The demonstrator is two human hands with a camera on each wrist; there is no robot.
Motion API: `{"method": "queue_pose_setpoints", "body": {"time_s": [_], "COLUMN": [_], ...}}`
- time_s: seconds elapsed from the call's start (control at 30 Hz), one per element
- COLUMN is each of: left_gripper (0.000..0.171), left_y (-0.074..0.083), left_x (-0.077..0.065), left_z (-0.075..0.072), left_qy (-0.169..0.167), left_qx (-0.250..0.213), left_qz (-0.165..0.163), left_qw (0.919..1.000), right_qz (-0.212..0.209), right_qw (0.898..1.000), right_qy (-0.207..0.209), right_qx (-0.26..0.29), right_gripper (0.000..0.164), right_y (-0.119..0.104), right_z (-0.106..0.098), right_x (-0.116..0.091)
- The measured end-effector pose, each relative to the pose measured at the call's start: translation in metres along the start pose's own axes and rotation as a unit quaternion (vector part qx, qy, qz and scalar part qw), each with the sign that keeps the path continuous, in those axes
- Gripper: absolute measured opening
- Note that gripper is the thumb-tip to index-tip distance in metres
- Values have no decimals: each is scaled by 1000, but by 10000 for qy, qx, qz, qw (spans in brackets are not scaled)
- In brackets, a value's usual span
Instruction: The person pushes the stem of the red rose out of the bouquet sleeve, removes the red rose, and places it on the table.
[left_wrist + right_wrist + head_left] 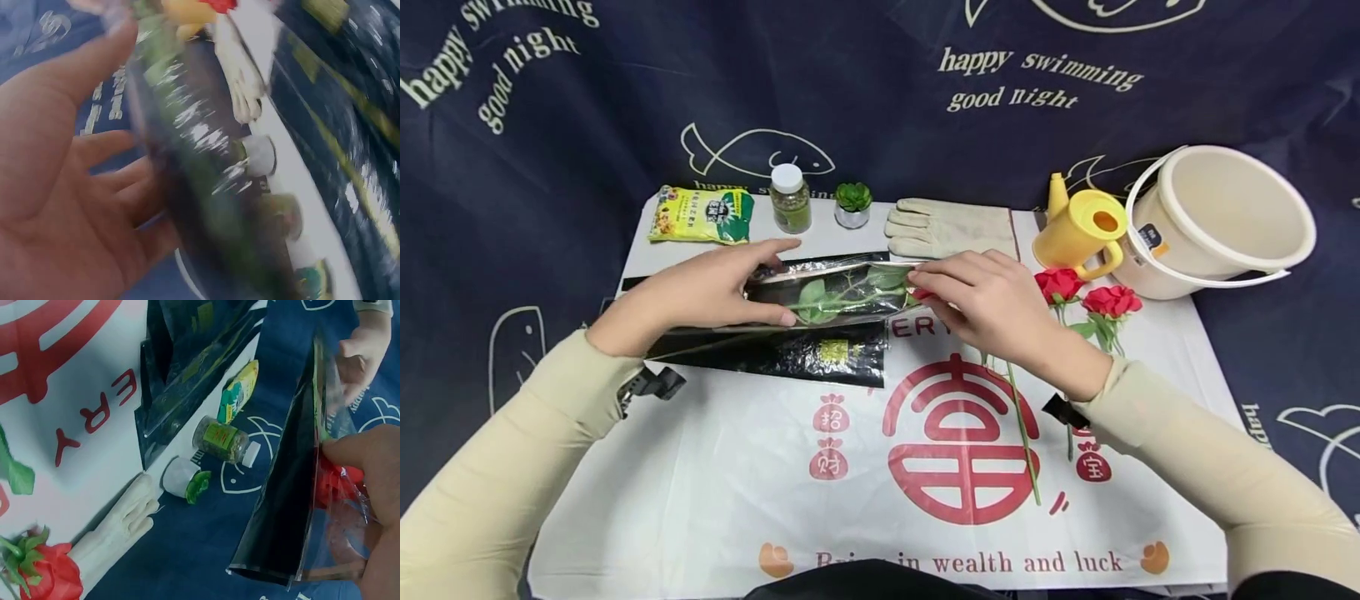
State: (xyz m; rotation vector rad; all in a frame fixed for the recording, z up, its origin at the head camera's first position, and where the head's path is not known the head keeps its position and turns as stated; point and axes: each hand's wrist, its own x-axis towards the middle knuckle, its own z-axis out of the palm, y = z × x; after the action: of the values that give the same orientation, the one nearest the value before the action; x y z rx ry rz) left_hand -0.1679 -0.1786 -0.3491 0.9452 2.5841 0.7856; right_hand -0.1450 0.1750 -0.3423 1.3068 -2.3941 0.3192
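A clear-and-black flower sleeve [767, 292] is held above the table with a rose inside, its green leaves [815, 302] showing through the film. My left hand [711, 287] grips the sleeve's left part, thumb on the near side and fingers on the far side. At the other end, my right hand [1000, 304] pinches the sleeve by the red rose head [337, 481], which the hand mostly hides in the head view. Beneath the held sleeve lie more black sleeves [790, 358]. The left wrist view is blurred.
Two red roses [1112, 302] lie at the right. Along the back stand a yellow packet [696, 215], a jar [792, 200], a small potted succulent [853, 204], pale gloves [955, 227], a yellow watering can [1075, 229] and a cream bucket [1195, 242].
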Motion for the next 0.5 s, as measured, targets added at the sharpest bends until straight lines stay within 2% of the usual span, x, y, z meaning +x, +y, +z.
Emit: {"method": "queue_pose_setpoints", "body": {"time_s": [0.1,0.2,0.3,0.4,0.5], "left_gripper": [76,68,63,57,53], "left_y": [-5,-8,-9,-9,-9], "left_x": [3,6,10,13,14], "left_z": [-1,1,4,5,7], "left_qy": [-642,-947,-737,-421,-141], "left_qx": [-976,-1346,-1140,-886,-743], "left_qz": [-206,-190,-274,-428,-486], "left_qw": [9929,9862,9904,9943,9960], "right_qz": [18,79,127,6,51], "right_qw": [10000,9999,9998,9999,9959], "right_qy": [-5,-74,-88,69,221], "right_qx": [-18,-55,-107,94,872], "right_gripper": [38,43,52,52,40], "right_y": [2,3,4,1,-10], "right_z": [-2,-3,-3,-1,6], "right_x": [0,0,-1,-2,-7]}}
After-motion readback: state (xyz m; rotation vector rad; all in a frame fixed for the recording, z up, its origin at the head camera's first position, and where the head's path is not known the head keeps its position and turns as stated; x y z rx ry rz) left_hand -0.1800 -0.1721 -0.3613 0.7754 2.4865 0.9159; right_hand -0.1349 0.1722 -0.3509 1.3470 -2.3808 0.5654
